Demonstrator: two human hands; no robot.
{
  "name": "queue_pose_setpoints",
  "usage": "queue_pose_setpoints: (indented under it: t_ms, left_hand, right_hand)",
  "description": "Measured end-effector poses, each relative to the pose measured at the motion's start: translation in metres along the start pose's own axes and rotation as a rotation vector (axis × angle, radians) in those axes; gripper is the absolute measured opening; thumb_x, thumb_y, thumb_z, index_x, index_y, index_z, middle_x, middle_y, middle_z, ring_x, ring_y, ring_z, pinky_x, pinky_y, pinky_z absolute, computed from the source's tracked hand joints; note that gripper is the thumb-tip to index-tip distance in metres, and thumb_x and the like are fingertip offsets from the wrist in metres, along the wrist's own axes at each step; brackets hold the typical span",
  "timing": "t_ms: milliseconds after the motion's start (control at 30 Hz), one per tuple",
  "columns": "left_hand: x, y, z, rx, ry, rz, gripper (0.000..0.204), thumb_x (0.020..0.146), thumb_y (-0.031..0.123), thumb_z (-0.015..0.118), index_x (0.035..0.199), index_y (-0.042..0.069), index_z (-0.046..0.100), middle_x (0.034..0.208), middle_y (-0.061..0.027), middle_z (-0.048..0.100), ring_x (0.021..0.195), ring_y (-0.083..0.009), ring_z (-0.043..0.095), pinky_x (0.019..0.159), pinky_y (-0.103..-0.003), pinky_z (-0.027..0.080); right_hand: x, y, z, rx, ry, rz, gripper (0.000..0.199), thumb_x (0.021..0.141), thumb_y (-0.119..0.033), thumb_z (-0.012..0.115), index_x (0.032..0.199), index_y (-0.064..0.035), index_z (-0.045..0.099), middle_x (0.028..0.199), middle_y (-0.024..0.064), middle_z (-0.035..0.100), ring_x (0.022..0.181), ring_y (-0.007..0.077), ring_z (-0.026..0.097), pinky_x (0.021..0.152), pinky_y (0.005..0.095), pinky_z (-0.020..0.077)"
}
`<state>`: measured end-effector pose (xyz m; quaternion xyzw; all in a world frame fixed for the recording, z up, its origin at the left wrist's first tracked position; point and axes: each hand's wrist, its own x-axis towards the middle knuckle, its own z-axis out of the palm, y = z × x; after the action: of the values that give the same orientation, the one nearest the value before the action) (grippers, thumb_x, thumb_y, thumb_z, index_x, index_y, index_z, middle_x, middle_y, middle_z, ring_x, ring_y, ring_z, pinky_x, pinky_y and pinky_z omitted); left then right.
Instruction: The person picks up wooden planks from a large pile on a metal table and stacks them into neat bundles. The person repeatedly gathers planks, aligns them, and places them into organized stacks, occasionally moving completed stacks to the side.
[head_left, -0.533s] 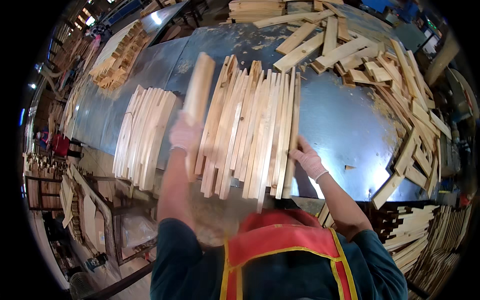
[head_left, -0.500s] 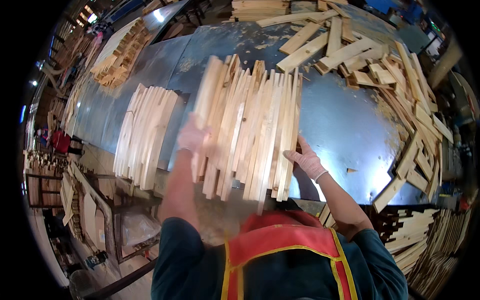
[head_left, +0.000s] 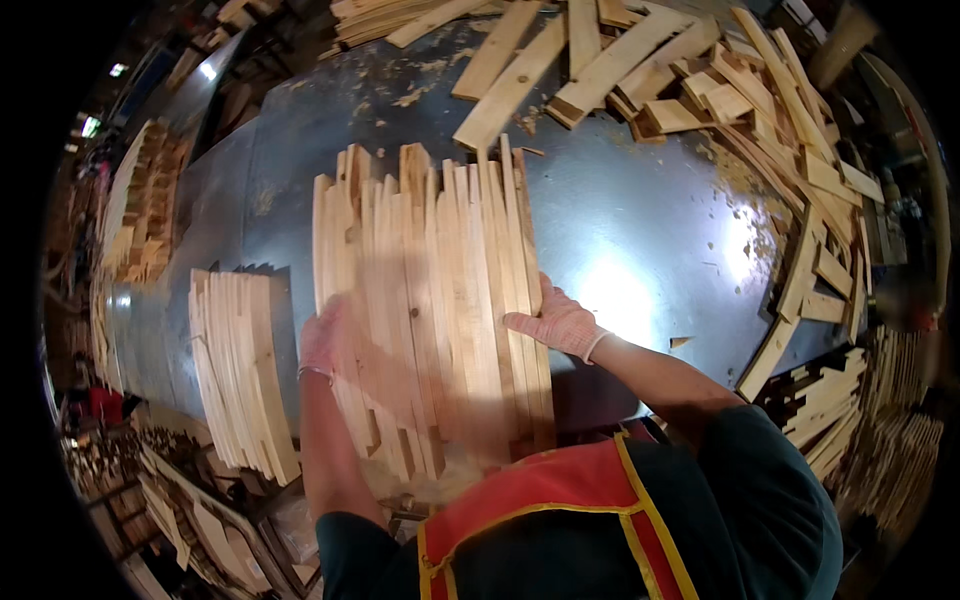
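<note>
A row of long pale wooden strips [head_left: 455, 260] stands on edge, packed side by side, on the metal-topped table in front of me. Its far ends are uneven. My left hand [head_left: 328, 338], in a pale glove, presses along the row's left side, its fingers partly blurred. On the opposite side my right hand [head_left: 562, 320], also gloved, lays its thumb over the top edges while its fingers go down the outer strip, partly hidden. Between them the two hands clasp the row. To the left is a smaller bundle of similar strips [head_left: 238, 365], untouched.
Loose boards [head_left: 645, 65] lie heaped at the table's far side, and offcuts [head_left: 810, 270] run down its right. A notched stack of wood [head_left: 145, 200] sits far left. Sawdust dots the metal tabletop [head_left: 620, 210]. More strips [head_left: 825, 410] are stacked below the right edge.
My view has tilted and shifted, moving the scene within it. The blurred strip at the row's left now stands in line with the others, my left hand against that side. My right hand keeps its place.
</note>
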<state>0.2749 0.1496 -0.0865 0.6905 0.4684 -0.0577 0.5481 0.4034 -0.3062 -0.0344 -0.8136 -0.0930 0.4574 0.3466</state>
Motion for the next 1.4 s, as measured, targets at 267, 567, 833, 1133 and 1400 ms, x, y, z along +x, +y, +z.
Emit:
queue_pose_setpoints:
  t_ms: [267, 567, 833, 1133, 1400]
  left_hand:
    - [-0.016, 0.018, 0.005, 0.19, 0.089, 0.034, 0.078, 0.09, 0.06, 0.079, 0.125, -0.008, 0.068, 0.115, -0.0128, 0.072, 0.098, -0.0214, 0.066, 0.084, -0.04, 0.056]
    - [0.008, 0.003, -0.001, 0.17, -0.137, 0.285, 0.069, 0.1, 0.049, 0.066, 0.14, -0.008, 0.059, 0.128, -0.0228, 0.069, 0.111, -0.0354, 0.067, 0.095, -0.047, 0.054]
    - [-0.035, 0.0, 0.005, -0.086, -0.369, 0.049, 0.082, 0.107, 0.062, 0.048, 0.151, -0.007, 0.049, 0.148, -0.0191, 0.061, 0.122, -0.0351, 0.066, 0.101, -0.044, 0.056]
    - [-0.037, 0.051, 0.106, 0.407, -0.421, 0.187, 0.079, 0.106, 0.058, 0.052, 0.153, -0.005, 0.048, 0.149, -0.0205, 0.058, 0.125, -0.0362, 0.063, 0.105, -0.047, 0.053]
    - [-0.039, 0.061, 0.098, 0.53, -0.393, 0.236, 0.077, 0.104, 0.054, 0.055, 0.155, -0.003, 0.047, 0.15, -0.0218, 0.056, 0.128, -0.0373, 0.06, 0.108, -0.049, 0.051]
  right_hand:
    - [0.002, 0.028, 0.046, 0.108, 0.254, -0.016, 0.121, 0.086, -0.075, 0.068, 0.168, -0.0037, 0.017, 0.151, 0.0303, 0.05, 0.14, 0.0433, 0.052, 0.116, 0.045, 0.0442]
    - [-0.001, 0.04, 0.064, 0.769, 0.467, -0.254, 0.052, 0.105, -0.041, 0.053, 0.142, -0.006, 0.065, 0.13, 0.0149, 0.072, 0.12, 0.0272, 0.066, 0.106, 0.0396, 0.0493]
    - [-0.039, 0.037, 0.049, 0.701, 0.473, -0.239, 0.062, 0.098, -0.047, 0.059, 0.148, -0.0102, 0.06, 0.141, 0.02, 0.067, 0.133, 0.0357, 0.061, 0.113, 0.0449, 0.0463]
    - [-0.015, 0.031, 0.067, 0.254, 0.691, -0.019, 0.073, 0.09, -0.048, 0.064, 0.15, -0.0061, 0.054, 0.138, 0.0228, 0.061, 0.128, 0.0394, 0.059, 0.106, 0.0506, 0.0514]
    - [-0.011, 0.03, 0.072, 0.335, 0.652, -0.021, 0.08, 0.088, -0.047, 0.067, 0.154, -0.0051, 0.05, 0.144, 0.0216, 0.057, 0.13, 0.0389, 0.058, 0.107, 0.0503, 0.0516]
